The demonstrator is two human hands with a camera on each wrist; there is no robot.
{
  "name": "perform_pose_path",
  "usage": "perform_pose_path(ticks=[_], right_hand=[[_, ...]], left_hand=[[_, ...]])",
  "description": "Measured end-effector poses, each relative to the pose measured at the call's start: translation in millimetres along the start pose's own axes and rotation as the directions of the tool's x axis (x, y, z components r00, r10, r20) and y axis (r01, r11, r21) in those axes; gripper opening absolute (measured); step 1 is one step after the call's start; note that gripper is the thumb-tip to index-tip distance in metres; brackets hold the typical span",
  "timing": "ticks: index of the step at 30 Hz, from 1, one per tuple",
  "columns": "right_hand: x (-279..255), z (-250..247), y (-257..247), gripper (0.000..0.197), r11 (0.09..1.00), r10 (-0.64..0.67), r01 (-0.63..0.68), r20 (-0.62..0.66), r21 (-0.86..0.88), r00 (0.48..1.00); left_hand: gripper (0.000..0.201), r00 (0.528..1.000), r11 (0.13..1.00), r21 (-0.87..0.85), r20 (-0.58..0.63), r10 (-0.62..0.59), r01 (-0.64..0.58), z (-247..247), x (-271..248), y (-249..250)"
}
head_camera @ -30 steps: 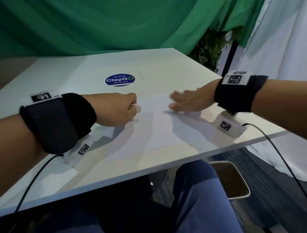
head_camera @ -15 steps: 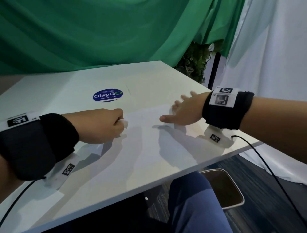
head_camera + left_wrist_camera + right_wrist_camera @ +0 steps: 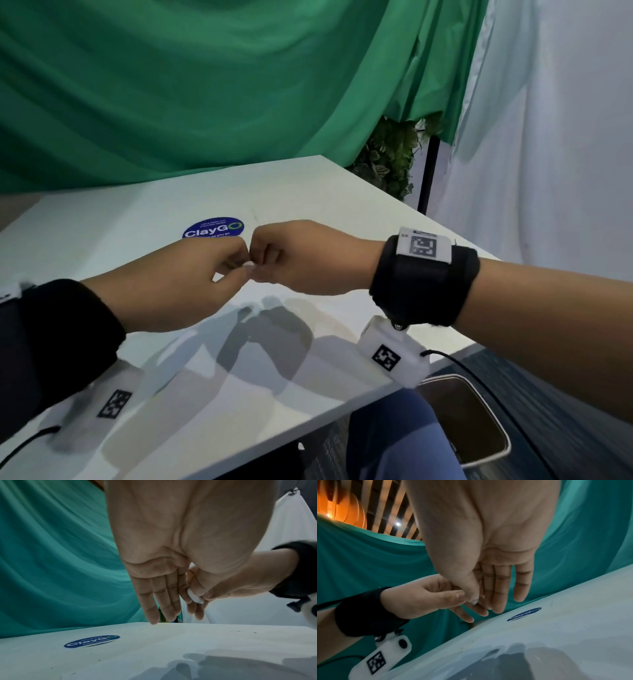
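Obs: left hand (image 3: 178, 284) pinches a small white piece (image 3: 194, 597) between thumb and forefinger, its other fingers loosely extended. The piece hangs in the air above the white table (image 3: 308, 192), directly between the two thumb tips. It is mostly covered, so its long axis is unclear. The right hand (image 3: 308, 260) pinches it from the opposite side, knuckles meeting. Judgement: neither hand is nearer, so the next move is a handover or a pull apart.

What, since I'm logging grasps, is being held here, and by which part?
A small white piece, pinched jointly by the left hand and the right hand where they meet; which part each hand grips is hidden.
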State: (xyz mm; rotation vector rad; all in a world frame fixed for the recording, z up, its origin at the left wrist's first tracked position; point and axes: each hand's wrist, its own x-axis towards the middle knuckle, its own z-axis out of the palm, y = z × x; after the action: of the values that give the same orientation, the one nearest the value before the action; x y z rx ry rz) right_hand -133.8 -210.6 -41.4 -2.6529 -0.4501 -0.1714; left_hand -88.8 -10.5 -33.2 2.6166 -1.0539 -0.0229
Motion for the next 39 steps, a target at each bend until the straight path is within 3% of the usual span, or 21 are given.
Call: perform_pose_path(ticks=[3,6,8,12,16,22,26,31,35,39], right_hand=[[0,-7,8,0.018,0.997,-0.014,0.017,-0.037,0.073,0.999],[-2,-17,24,0.024,0.999,-0.004,0.002,-0.048,-0.038,0.999],[-5,-26,39,0.026,0.992,0.038,-0.043,-0.047,-0.117,0.998],[-11,-33,66,0.022,0.972,0.132,-0.127,0.010,-0.199,0.991],[-11,-22,67,0.017,0.961,0.152,-0.115,0.137,-0.250,0.979],[-9,-13,62,0.019,0.955,0.124,-0.058,0.213,-0.292,0.969],[-30,-8,50,0.018,0.955,0.105,-0.029,0.243,-0.296,0.964],[-54,-8,35,0.010,0.990,0.051,-0.003,0.342,-0.140,0.938],[-43,-16,53,0.014,0.955,0.172,-0.103,0.236,-0.277,0.956],[-52,-5,35,0.012,0.966,0.131,-0.056,0.293,-0.251,0.947]], left_hand=[[0.014,0.999,0.997,-0.073,-0.041,0.001,-0.004,1,2,3],[0.018,0.999,0.994,-0.108,-0.040,-0.032,0.027,4,10,-4],[0.035,0.997,0.995,-0.070,0.046,-0.066,0.069,5,13,-10],[0.088,0.952,0.986,0.159,0.292,-0.092,0.046,11,18,-17],[0.120,0.905,0.980,0.201,0.416,-0.088,0.003,22,24,-11],[0.111,0.874,0.975,0.193,0.486,0.005,-0.113,39,31,14],[0.113,0.841,0.969,0.227,0.539,-0.041,-0.098,43,32,20],[0.112,0.824,0.953,0.285,0.561,-0.083,-0.099,42,34,26],[0.111,0.828,0.935,0.346,0.544,-0.135,-0.075,44,40,34],[0.117,0.833,0.932,0.356,0.535,-0.141,-0.071,45,42,34]])
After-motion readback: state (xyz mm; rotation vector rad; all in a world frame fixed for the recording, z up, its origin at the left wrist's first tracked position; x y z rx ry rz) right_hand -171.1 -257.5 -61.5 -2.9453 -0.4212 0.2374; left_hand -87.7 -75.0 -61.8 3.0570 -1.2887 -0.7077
